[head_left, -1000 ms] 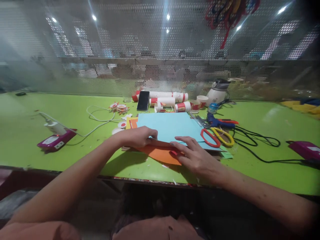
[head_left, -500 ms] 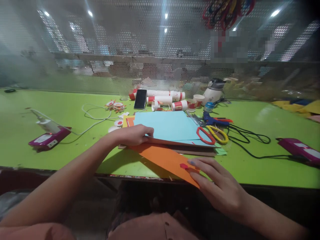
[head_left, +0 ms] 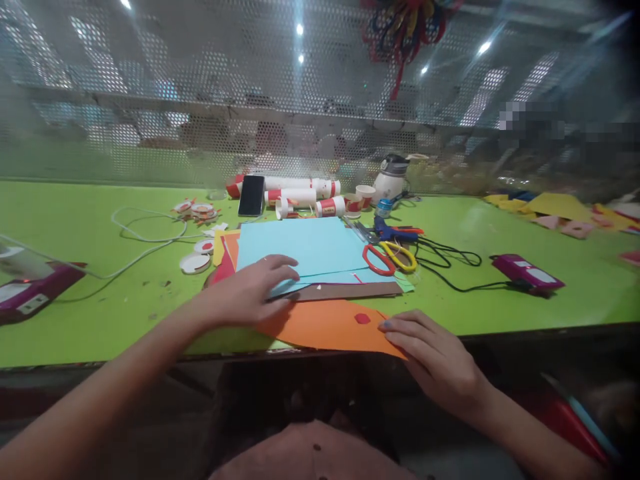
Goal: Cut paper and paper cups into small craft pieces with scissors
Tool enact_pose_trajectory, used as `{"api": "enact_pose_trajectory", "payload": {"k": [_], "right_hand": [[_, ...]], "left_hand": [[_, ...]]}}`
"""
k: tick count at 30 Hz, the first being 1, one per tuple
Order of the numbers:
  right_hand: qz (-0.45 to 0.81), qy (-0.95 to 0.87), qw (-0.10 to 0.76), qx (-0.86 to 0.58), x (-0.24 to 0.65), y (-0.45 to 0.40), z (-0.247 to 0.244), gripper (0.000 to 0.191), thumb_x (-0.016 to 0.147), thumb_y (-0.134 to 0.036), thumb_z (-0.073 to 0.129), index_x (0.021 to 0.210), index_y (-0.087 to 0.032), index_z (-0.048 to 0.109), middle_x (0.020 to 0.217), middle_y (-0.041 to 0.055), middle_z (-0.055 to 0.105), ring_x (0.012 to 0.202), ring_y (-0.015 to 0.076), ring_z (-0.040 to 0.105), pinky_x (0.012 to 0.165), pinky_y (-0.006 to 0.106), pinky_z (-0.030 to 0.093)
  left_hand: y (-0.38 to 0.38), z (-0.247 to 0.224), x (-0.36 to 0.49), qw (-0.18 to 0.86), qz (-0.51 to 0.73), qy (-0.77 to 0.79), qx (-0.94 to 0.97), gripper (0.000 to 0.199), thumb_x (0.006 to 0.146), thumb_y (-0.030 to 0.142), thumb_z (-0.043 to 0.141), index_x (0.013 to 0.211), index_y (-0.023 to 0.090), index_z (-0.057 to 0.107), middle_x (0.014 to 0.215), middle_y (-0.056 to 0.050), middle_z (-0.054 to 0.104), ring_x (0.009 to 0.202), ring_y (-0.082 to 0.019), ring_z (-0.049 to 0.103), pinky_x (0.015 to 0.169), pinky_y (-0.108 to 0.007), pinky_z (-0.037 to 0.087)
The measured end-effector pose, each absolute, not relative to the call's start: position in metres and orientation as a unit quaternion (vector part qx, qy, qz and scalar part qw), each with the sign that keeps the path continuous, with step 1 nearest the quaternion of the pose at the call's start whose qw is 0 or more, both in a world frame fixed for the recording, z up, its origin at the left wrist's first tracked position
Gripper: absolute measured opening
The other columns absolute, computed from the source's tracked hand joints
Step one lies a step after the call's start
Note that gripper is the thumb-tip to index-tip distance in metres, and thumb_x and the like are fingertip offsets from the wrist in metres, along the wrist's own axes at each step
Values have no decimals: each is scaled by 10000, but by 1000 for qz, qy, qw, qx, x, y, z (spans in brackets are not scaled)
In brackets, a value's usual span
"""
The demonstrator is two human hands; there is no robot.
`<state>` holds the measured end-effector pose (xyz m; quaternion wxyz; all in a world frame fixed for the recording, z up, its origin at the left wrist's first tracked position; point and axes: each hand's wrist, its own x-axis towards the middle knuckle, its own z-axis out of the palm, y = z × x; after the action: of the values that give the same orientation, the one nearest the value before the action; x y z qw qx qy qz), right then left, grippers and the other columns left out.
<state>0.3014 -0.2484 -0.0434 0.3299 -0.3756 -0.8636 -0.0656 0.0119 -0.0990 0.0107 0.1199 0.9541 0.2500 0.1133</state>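
An orange sheet (head_left: 325, 325) lies at the table's front edge, partly under a stack of paper, with a small red piece (head_left: 363, 319) on it. My right hand (head_left: 440, 357) grips the sheet's right end, fingers on top and thumb hidden beneath. My left hand (head_left: 255, 287) rests on the left front of the stack, fingers apart and slightly curled, over the light blue sheet (head_left: 305, 247) and a brown sheet (head_left: 345, 291). Scissors with red and yellow handles (head_left: 379, 261) lie on the stack's right side.
Behind the stack are a phone (head_left: 251, 195), paper cups (head_left: 330, 206) and a white bottle (head_left: 390, 181). A blue glue gun (head_left: 395, 231) lies right of it. Purple power strips (head_left: 527, 274) and cables flank the work area on the green table (head_left: 125, 327).
My left hand has let the raised front edge of the stack down and its fingers have spread. The orange sheet now lies flatter. The view has shifted to the right.
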Motion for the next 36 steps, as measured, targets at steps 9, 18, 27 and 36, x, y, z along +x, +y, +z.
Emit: {"api": "enact_pose_trajectory", "payload": {"k": [9, 18, 27, 36], "right_hand": [[-47, -862, 331, -382, 301, -249, -55, 285, 805, 56, 510, 1042, -83, 588, 987, 178, 677, 979, 262, 566, 802, 429, 518], [-15, -854, 344, -389, 304, -253, -66, 338, 804, 82, 498, 1099, -73, 555, 997, 178, 648, 967, 249, 520, 797, 429, 512], [1, -853, 344, -391, 306, -253, -70, 380, 819, 85, 491, 1147, -102, 537, 1040, 150, 639, 1000, 238, 508, 824, 422, 498], [10, -849, 328, -415, 314, -252, -73, 355, 850, 27, 494, 1159, -142, 542, 1045, 129, 644, 1025, 228, 526, 818, 380, 503]], "left_hand": [[-145, -17, 93, 141, 182, 68, 971, 292, 955, 245, 362, 1141, 173, 575, 1065, -110, 663, 1034, -208, 593, 880, -336, 465], [-165, -27, 55, 76, 142, 77, 984, 525, 899, 426, 469, 1304, 94, 450, 1340, -162, 526, 1241, -291, 467, 1032, -435, 395], [-178, -41, 42, -40, 288, 23, 957, 253, 895, 58, 394, 1075, 14, 567, 962, -197, 688, 984, -265, 629, 829, -411, 540], [-191, -32, 14, 46, 340, 38, 939, 271, 895, 88, 428, 1131, 55, 557, 937, -180, 692, 929, -233, 628, 775, -381, 550]]}}
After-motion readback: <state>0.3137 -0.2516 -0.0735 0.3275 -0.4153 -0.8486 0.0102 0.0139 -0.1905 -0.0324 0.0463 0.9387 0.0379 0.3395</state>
